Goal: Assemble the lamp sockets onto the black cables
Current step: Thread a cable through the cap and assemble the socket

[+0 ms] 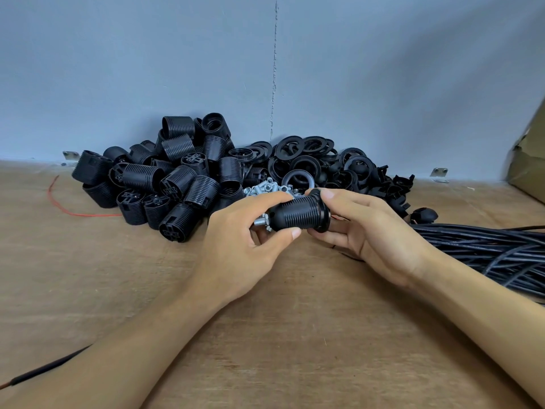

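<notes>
- Lamp socket (298,214) is held off the table (118,290) between both hands, lying on its side, ribbed body across, flared collar end to the right.
- Left hand (250,234): thumb and forefinger pinch the narrow end of the socket, other fingers curled below it. A short threaded metal stub (259,223) sticks out of that end, into the palm side.
- Right hand (368,234): thumb on top of the collar, fingers curled under it, so it grips the wide end.
- Black cables (486,252): thick bundle lying on the table just right of the right hand, running off the right edge. Whether any cable enters the socket, I cannot tell (the right hand hides that end).
- Loose socket shells (165,178): heap beyond and left of the left hand, against the wall (147,69).
- Collar rings (303,160): heap straight beyond both hands, touching the shell heap.
- Metal nuts (265,188): small silver pile just behind the left hand's fingertips, between the two heaps.
- Red wire (73,209): thin loop on the table well left of the left hand.
- Cardboard box (528,163): far right, beyond the cable bundle.
- One thin dark lead (44,370) crosses the table near the left forearm.
</notes>
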Demonstrator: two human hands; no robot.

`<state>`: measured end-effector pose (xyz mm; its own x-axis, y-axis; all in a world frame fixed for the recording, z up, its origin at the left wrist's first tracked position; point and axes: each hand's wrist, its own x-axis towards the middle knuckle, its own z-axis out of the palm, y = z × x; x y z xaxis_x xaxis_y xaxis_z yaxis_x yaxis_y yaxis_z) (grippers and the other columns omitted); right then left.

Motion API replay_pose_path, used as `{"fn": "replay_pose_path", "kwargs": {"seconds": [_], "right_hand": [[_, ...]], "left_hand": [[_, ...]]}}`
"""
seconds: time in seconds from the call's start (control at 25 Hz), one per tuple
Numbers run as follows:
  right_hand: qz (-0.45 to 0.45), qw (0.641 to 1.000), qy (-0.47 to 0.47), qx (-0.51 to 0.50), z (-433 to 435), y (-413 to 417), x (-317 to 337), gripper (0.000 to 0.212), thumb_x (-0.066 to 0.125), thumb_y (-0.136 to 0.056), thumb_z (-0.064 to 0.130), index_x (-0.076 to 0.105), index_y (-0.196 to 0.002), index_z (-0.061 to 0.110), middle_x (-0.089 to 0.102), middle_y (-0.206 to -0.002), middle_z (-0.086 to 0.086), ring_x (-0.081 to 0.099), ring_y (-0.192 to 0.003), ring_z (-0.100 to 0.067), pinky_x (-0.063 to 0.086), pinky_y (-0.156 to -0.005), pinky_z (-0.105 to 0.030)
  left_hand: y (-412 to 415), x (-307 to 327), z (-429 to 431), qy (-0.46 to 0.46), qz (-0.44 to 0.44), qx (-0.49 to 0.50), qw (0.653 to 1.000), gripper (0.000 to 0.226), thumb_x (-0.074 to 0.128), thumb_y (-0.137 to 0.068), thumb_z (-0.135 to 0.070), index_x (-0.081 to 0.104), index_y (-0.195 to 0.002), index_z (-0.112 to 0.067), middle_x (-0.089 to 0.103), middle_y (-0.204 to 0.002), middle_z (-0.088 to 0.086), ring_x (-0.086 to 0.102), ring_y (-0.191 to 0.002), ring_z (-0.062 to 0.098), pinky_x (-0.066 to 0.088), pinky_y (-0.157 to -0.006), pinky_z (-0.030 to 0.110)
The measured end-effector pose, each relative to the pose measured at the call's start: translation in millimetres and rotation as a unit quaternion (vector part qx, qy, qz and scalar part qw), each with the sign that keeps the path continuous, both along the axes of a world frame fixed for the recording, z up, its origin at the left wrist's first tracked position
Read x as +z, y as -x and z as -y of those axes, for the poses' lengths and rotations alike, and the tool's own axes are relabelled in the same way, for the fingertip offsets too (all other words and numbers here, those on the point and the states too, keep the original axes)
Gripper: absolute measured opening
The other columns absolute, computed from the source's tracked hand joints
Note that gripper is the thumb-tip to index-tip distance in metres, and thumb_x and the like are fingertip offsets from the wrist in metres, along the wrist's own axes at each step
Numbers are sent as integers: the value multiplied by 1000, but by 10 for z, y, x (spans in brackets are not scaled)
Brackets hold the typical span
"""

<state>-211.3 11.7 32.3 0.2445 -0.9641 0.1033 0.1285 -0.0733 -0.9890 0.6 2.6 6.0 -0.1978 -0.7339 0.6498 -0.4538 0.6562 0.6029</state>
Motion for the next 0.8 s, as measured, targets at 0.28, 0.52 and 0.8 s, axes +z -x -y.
{"fn": "replay_pose_path", "kwargs": {"seconds": [0.28, 0.52, 0.8], "right_hand": [[-57, 998, 3, -26, -41, -35, 20, 43, 63, -94, 47, 73, -113, 9, 75, -113, -11, 72, -107, -24, 58, -90, -32], [-97, 993, -31, -68, -97, -110, 56, 66, 61, -85, 66, 71, -110, 6, 77, -95, -16, 77, -85, -32, 62, -69, -29], [-133, 987, -62, -71, -132, -135, 112, 72, 52, -76, 81, 64, -73, 10, 64, -64, -19, 67, -50, -33, 52, -43, -28]], "left_hand": [[-2, -8, -18, 7, -1, -4, 1000, 44, 84, -81, -26, 71, -123, -29, 70, -110, -19, 63, -106, -3, 44, -92, 9], [16, -24, -35, 37, 23, -2, 999, 43, 80, -81, -30, 70, -123, -26, 70, -109, -17, 65, -102, 3, 48, -91, 15], [23, -55, -10, 54, 8, -4, 999, 40, 76, -84, -33, 65, -123, -33, 67, -103, -18, 64, -94, 5, 48, -78, 15]]}}
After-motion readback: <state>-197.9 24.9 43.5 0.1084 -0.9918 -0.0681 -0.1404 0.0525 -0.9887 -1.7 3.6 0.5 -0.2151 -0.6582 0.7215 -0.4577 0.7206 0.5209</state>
